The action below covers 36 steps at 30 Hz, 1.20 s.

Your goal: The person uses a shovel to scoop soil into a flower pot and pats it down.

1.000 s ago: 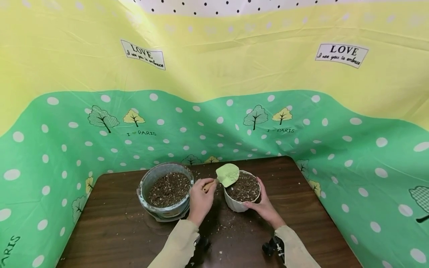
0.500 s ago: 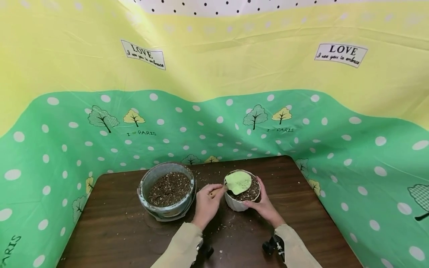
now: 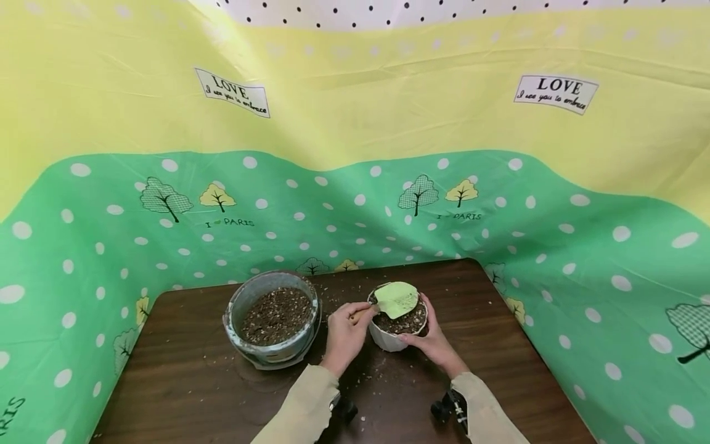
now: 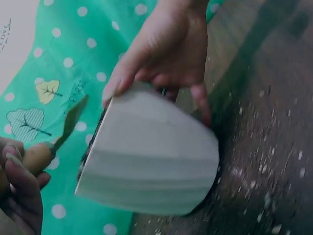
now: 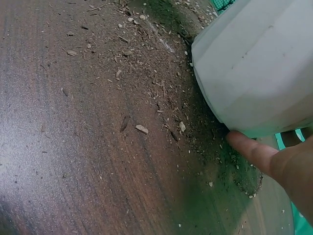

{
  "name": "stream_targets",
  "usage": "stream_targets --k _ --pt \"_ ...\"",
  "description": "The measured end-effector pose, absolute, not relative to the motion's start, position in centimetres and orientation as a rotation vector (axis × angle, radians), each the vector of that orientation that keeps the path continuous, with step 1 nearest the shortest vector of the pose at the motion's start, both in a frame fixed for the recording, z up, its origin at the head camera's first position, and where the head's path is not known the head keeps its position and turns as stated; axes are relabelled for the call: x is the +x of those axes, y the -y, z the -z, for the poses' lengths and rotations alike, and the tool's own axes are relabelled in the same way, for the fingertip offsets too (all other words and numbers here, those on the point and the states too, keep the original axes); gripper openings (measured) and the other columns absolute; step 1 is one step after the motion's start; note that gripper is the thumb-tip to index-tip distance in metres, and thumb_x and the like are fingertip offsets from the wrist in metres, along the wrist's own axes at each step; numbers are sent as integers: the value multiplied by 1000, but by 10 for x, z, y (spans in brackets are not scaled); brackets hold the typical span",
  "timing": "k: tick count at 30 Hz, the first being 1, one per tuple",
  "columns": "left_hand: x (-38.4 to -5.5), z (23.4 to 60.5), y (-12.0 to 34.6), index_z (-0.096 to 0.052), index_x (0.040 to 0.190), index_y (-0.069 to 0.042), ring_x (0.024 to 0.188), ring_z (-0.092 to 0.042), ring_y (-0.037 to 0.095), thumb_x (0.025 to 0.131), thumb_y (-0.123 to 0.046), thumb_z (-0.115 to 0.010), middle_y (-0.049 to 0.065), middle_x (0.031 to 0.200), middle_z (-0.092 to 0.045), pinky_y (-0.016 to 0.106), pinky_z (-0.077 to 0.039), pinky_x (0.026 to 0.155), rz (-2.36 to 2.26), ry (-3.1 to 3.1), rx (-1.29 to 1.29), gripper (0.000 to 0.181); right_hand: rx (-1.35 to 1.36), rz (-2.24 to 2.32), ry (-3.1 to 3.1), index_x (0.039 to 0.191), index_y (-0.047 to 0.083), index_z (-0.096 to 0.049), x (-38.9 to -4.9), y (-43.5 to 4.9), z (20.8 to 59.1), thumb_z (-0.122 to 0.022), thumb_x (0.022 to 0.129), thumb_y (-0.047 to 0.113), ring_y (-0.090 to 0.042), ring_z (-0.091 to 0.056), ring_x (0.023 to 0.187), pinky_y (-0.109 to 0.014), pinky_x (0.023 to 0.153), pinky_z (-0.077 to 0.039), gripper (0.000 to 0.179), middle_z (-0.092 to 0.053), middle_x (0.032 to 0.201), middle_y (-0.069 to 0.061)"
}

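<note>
In the head view my left hand [image 3: 346,333] grips the wooden handle of a small garden trowel [image 3: 398,299]. Its pale green blade lies over the dark soil in a white flowerpot [image 3: 388,341]. My right hand [image 3: 435,342] holds this pot from its right side, thumb near the front rim. Seen from the left wrist, the trowel handle [image 4: 38,157] sits between curled fingers, and the blade shows edge-on beside the white pot [image 4: 156,152]. From the right wrist, one finger [image 5: 252,149] touches the lower wall of the white pot [image 5: 259,63]; the other fingers are mostly hidden.
Left of the white pot stands a larger grey-blue pot [image 3: 233,333], partly filled with soil, on a saucer. Crumbs of soil and pale bits [image 5: 142,129] are scattered over the dark wooden table [image 3: 188,394]. A green and yellow printed cloth [image 3: 333,135] hangs behind and at the sides.
My left hand has moved right, bringing the trowel blade from the white pot's left rim to over its soil. My right hand keeps its hold on the pot.
</note>
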<state>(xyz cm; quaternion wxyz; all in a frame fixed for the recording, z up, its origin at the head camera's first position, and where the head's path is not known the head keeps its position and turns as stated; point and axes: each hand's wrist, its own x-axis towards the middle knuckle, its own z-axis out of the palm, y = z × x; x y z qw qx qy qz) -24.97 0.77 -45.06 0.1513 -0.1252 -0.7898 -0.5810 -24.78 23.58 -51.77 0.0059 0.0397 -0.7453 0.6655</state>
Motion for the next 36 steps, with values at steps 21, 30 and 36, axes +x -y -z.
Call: stream_targets --k 21,30,36 --pt "-245 464 13 -78 105 -9 45 -58 14 94 -16 -72 1 90 -67 29 -50 44 1861 2295 -349 15 121 -2066 2335 160 18 -4 -249 -238 520 -80 79 -1 -43 -16 142 -58 111 -17 112 -7 161 -23" --pt "-243 464 17 -76 106 -4 42 -55 14 94 -13 -71 4 92 -67 29 -49 42 1873 2270 -358 16 94 -2081 2339 160 22 -4 -248 -237 517 -79 80 0 -42 -15 143 -57 111 -19 112 -6 161 -21" --pt "-247 465 18 -76 108 -3 43 -58 16 94 -14 -71 5 96 -69 28 -49 44 1851 2281 -320 18 99 -2085 2341 160 22 -2 -247 -237 517 -79 80 -1 -42 -16 142 -56 110 -22 114 -6 161 -22"
